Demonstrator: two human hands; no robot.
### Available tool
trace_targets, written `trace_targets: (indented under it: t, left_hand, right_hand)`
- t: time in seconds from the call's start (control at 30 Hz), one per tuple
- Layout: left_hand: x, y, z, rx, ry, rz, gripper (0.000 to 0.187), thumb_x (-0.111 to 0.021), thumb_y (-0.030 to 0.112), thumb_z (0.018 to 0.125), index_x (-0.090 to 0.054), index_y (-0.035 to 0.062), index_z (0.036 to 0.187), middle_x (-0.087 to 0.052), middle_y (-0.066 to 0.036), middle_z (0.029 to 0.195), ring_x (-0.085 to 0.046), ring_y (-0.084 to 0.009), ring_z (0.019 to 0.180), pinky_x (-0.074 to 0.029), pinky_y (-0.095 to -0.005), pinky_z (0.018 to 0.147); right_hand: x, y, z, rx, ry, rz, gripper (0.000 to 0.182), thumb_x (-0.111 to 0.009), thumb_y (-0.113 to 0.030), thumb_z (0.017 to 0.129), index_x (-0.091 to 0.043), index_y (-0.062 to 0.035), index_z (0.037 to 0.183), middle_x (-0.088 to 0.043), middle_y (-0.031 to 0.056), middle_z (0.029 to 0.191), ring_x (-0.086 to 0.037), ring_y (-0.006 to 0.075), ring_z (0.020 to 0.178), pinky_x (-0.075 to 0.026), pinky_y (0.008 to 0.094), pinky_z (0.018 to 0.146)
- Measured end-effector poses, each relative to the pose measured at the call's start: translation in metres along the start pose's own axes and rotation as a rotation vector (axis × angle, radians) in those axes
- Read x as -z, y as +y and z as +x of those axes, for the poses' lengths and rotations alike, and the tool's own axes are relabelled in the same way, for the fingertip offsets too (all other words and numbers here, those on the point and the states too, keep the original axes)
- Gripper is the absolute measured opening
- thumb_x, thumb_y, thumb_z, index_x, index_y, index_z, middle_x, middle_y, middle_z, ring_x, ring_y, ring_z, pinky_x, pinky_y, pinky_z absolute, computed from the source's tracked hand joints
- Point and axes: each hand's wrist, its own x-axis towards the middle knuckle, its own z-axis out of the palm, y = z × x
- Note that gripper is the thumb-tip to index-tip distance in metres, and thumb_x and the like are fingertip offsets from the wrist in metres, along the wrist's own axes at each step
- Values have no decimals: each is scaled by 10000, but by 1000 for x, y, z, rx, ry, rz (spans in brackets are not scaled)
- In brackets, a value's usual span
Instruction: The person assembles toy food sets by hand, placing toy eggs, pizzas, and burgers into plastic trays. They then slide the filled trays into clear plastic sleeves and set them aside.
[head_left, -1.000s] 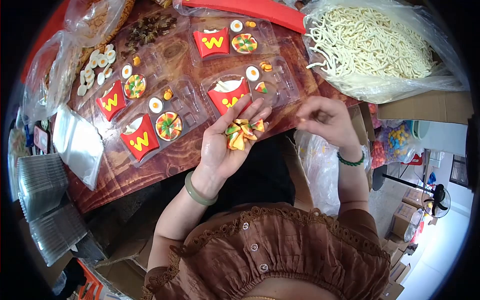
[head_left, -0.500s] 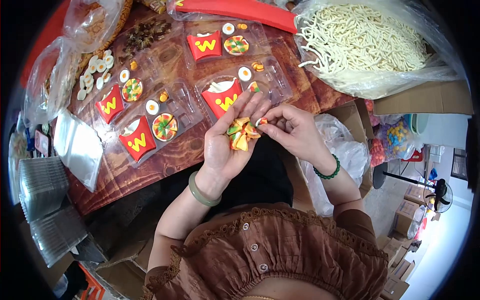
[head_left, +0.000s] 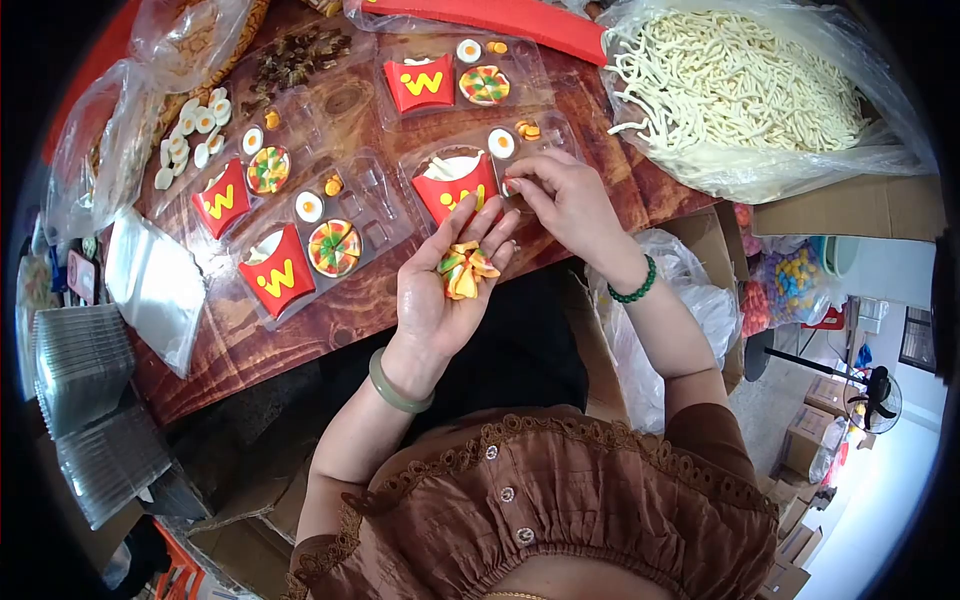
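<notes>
Small pizza slices (head_left: 466, 272) lie in the upturned palm of my left hand (head_left: 436, 290), its fingers loosely spread beneath and around them. My right hand (head_left: 568, 207) pinches a small slice (head_left: 511, 186) over the round hollow of the nearer right clear tray (head_left: 563, 150), mostly hidden by the fingers. That tray also bears a red fries box (head_left: 447, 190), a fried egg (head_left: 501, 143) and small orange pieces (head_left: 528, 130). Three other trays hold similar boxes, eggs and round pizzas, among them a pizza (head_left: 334, 248) left of my left hand.
A plastic bag of pale fries-like strips (head_left: 740, 90) lies at the upper right. Loose egg pieces (head_left: 204, 118) and brown pieces (head_left: 300, 62) are at the upper left. Stacked clear trays (head_left: 85, 365) stand at the left edge, with cardboard boxes (head_left: 850, 215) to the right.
My right hand has moved up and away from my left palm, carrying a slice to the tray. My left hand has shifted slightly down and left with the other slices.
</notes>
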Motion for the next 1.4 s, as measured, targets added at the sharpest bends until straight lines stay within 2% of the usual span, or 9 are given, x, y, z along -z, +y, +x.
trace_targets:
  t: [0.3, 0.53, 0.67, 0.77, 1.0, 1.07, 1.2, 1.27, 1.4]
  left_hand:
    - [0, 1, 1, 12, 23, 16, 415, -361, 256, 993, -418, 60, 1354, -452, -137, 1379, -454, -285, 1251, -407, -393, 987]
    - [-6, -2, 1, 41, -51, 4, 457, -351, 295, 998, -389, 36, 1373, -457, -138, 1353, -473, -275, 1217, -379, -418, 1028]
    - [-13, -4, 3, 65, -69, 42, 463, -332, 300, 1001, -388, 17, 1362, -480, -150, 1316, -482, -273, 1205, -385, -404, 1031]
    - [-6, 1, 0, 106, -60, 99, 449, -334, 287, 1001, -394, 11, 1350, -500, -159, 1297, -495, -282, 1196, -399, -399, 1017]
    - [-5, 3, -1, 108, 45, 86, 422, -347, 248, 1001, -388, 6, 1344, -509, -170, 1294, -508, -303, 1181, -419, -402, 988]
    - [-3, 3, 0, 105, 51, 90, 420, -347, 244, 1001, -386, 7, 1344, -509, -168, 1296, -508, -303, 1181, -421, -401, 987]
    - [-4, 2, 2, 102, 59, 93, 417, -346, 244, 1001, -386, 9, 1344, -512, -167, 1296, -515, -303, 1173, -424, -402, 983]
    - [-4, 1, 3, 96, 65, 93, 413, -345, 243, 1000, -389, 18, 1344, -519, -164, 1290, -523, -303, 1164, -427, -405, 979]
    - [-3, 0, 3, 91, 69, 93, 410, -344, 244, 1001, -391, 25, 1344, -525, -163, 1287, -529, -304, 1158, -430, -408, 973]
  right_hand:
    - [-3, 6, -8, 27, 69, 12, 124, -658, -64, 828, -666, -38, 949, -589, 50, 812, -446, 75, 561, -369, 224, 513]
    - [15, -33, -5, -131, -192, 479, 142, -675, -65, 814, -666, -35, 952, -583, 36, 891, -583, 115, 673, -500, 245, 617]
    - [23, -37, -3, 130, -342, 280, 119, -604, -33, 877, -632, 14, 983, -597, 63, 963, -636, 122, 787, -531, 231, 648]
    - [30, -34, -6, -515, -413, 921, 205, -534, -5, 918, -553, 32, 1118, -629, 72, 1049, -599, 103, 914, -538, 246, 739]
    - [30, -1, -11, -386, -233, 602, 183, -581, -29, 898, -587, 15, 1076, -644, 40, 981, -598, 63, 885, -487, 213, 784]
    - [23, 4, -12, -356, -207, 277, 165, -595, -45, 891, -600, 16, 1044, -637, 3, 935, -583, 44, 815, -481, 193, 709]
    - [7, 0, -12, -455, -131, 405, 148, -628, -63, 863, -620, 2, 997, -621, 3, 865, -534, 36, 674, -444, 200, 592]
    - [9, -12, -8, -284, -83, 68, 131, -667, -85, 828, -636, -16, 934, -580, 25, 789, -444, 52, 562, -382, 228, 511]
    - [0, -4, -8, -176, 68, 74, 137, -692, -106, 799, -641, -23, 895, -548, 49, 751, -414, 74, 533, -354, 242, 495]
